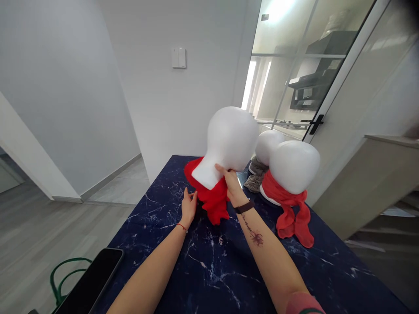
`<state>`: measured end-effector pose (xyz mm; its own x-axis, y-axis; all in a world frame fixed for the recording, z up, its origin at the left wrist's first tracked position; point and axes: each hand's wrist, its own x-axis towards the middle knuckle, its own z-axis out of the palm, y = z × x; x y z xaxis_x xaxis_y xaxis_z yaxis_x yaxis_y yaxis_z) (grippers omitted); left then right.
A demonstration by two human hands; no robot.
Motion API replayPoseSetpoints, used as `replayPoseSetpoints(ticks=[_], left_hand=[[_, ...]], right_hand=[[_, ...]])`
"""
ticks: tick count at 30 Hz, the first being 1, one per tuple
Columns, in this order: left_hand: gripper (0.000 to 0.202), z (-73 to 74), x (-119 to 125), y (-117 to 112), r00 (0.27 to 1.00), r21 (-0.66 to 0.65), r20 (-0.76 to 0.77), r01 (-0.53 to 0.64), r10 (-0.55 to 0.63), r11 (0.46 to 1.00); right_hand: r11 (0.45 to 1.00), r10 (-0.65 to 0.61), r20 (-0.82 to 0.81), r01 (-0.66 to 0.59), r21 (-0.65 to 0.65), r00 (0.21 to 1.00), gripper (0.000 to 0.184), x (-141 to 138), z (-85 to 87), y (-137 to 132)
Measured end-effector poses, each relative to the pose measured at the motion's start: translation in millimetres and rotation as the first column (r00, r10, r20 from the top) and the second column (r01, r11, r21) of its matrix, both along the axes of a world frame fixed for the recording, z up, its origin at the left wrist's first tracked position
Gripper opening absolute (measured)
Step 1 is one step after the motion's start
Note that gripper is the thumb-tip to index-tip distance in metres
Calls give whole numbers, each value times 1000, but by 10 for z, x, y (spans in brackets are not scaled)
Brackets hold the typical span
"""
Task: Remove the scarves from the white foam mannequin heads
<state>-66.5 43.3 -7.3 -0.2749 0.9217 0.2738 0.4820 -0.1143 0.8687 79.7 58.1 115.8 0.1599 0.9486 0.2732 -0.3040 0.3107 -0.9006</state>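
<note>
My right hand (233,185) grips the neck of a white foam mannequin head (231,141) and holds it tilted above the dark blue marble table (209,266). Under and around its neck lies a red scarf (212,198). My left hand (189,207) rests at the scarf's left edge, fingers closed on the red cloth. To the right stands a second white head (294,165) with a red scarf (290,211) tied round its neck. Behind it a third white head (266,146) wears a grey scarf (255,176).
A black phone (93,279) lies at the table's near left corner, with a green wire frame (60,274) on the floor beside it. A white wall stands behind the table. A glass door with a black handle (314,122) is at the right.
</note>
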Motion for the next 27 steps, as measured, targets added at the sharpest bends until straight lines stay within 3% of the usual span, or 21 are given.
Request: replayPoseSetpoints(ticks=[5, 10, 17, 21, 23, 24, 25, 27], left_hand=[[35, -5, -27, 11, 991, 11, -112, 69, -67, 998], [36, 74, -120, 9, 974, 38, -43, -220, 222, 975], [36, 52, -566, 182, 815, 7, 86, -576, 574, 817], [41, 57, -743, 230, 735, 15, 159, -670, 660, 742], [42, 67, -727, 229, 753, 36, 180, -648, 633, 761], [43, 71, -690, 222, 793, 60, 182, -600, 582, 798], [43, 73, -638, 210, 858, 100, 166, -506, 487, 857], [42, 70, -500, 174, 985, 177, 25, -174, 173, 969]], right_hand=[[975, -157, -44, 162, 149, 987, 50, 327, 207, -19], [906, -318, -69, 324, 272, 946, 49, 725, 380, -99], [851, -436, -132, 455, 262, 890, 41, 1102, 564, -306], [749, -576, -158, 595, 293, 802, 40, 1345, 652, -446], [760, -568, -129, 578, 298, 813, 42, 1393, 667, -488], [786, -542, -107, 548, 286, 834, 43, 1387, 666, -494], [815, -512, -84, 514, 267, 855, 43, 1365, 661, -489], [844, -486, -43, 481, 237, 873, 44, 1285, 641, -449]])
